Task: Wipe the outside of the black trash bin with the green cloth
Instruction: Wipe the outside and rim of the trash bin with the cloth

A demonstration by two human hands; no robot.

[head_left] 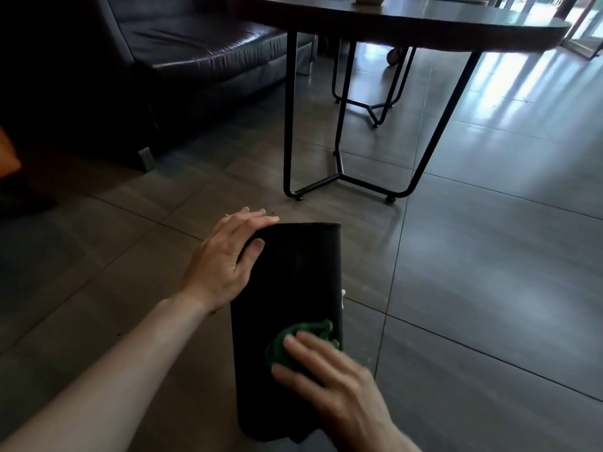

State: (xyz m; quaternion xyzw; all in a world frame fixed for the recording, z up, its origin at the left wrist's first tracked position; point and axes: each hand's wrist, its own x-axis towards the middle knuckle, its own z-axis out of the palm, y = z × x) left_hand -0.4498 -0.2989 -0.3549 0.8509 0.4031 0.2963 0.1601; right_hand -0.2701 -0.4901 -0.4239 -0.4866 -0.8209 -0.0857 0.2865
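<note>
The black trash bin point(293, 282) lies tipped on the tiled floor in front of me, its length running away from me. My left hand point(225, 256) grips its far left side, thumb on top and fingers curled over the far edge. My right hand point(329, 383) presses the bunched green cloth point(306, 337) flat against the bin's upper side near its near right part. The fingers cover much of the cloth. A bit of white point(342, 296) peeks out at the bin's right edge.
A round dark table point(424, 24) on thin black metal legs point(341, 174) stands just beyond the bin. A dark leather sofa point(182, 53) fills the far left. An orange object point(8, 154) shows at the left edge. Glossy floor tiles point(489, 256) stretch to the right.
</note>
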